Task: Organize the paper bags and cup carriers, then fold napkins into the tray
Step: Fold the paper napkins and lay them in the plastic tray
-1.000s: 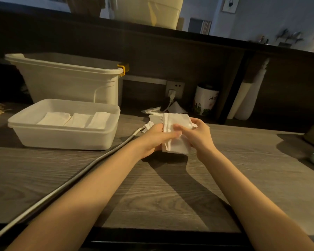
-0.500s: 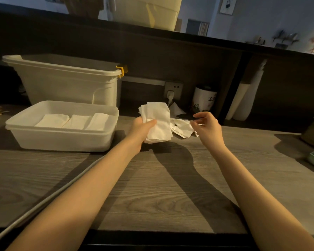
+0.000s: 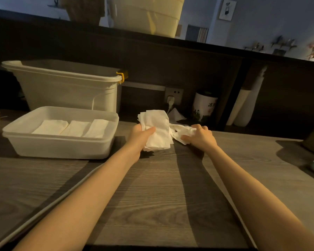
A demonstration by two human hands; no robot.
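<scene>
Beside the tray's [image 3: 62, 147] right wall, the left hand [image 3: 140, 136] clamps a soft white napkin stack [image 3: 157, 129] upright; the right hand [image 3: 200, 135] closes on crumpled napkins [image 3: 179, 131], seemingly resting on the table [image 3: 161, 187]. Bare woodgrain lies open toward the near edge.

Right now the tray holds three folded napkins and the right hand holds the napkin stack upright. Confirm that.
Not quite. The head view shows the left hand holding the napkin stack upright; the right hand grips loose napkins. The tray does hold three folded napkins.
</scene>
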